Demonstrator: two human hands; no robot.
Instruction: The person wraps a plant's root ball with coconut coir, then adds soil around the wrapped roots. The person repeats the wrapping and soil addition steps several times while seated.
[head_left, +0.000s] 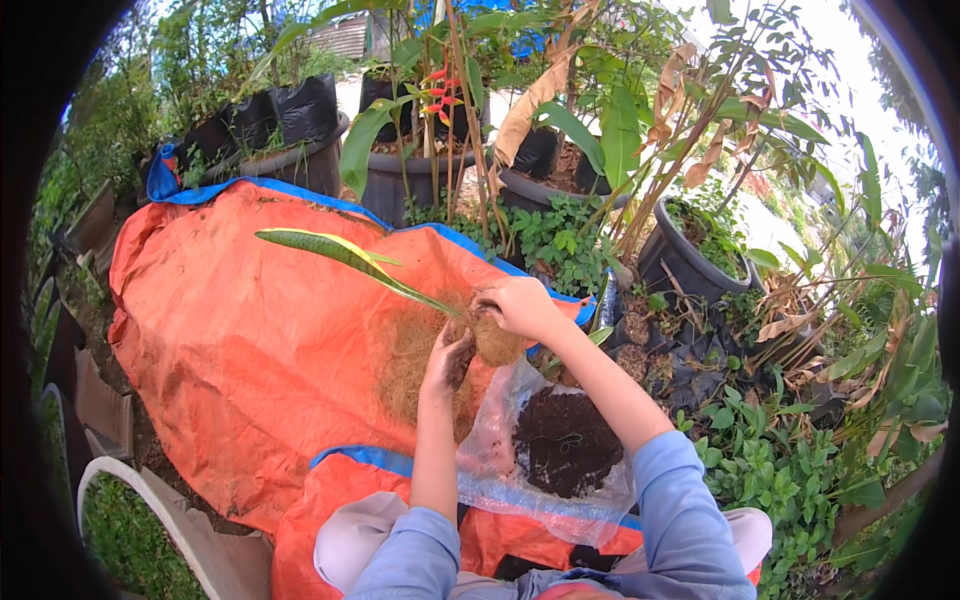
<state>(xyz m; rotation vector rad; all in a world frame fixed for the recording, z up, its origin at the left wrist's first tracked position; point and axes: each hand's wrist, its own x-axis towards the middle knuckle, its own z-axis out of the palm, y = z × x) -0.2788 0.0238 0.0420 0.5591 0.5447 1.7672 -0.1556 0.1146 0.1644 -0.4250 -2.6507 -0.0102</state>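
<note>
My left hand (451, 358), its fingers dark with soil, grips a ball of brown fibre (499, 343) from the left, close to the base of the leaves. From above, my right hand (517, 306) pinches the top of the same ball with bent fingers. A snake plant (352, 259) with yellow-edged green leaves comes out of the ball and leans to the upper left. Loose coconut-like fibre (411, 367) lies spread below and left of my hands. Nearer my body, dark soil (566, 442) rests on a sheet of clear bubble wrap (491, 442).
An orange tarpaulin (247, 322) with blue edging covers the ground before me. Large black pots (690, 251) with plants line the far side. Leafy ground plants (780, 480) grow at the right. A curved pale rim (142, 487) stands at the lower left.
</note>
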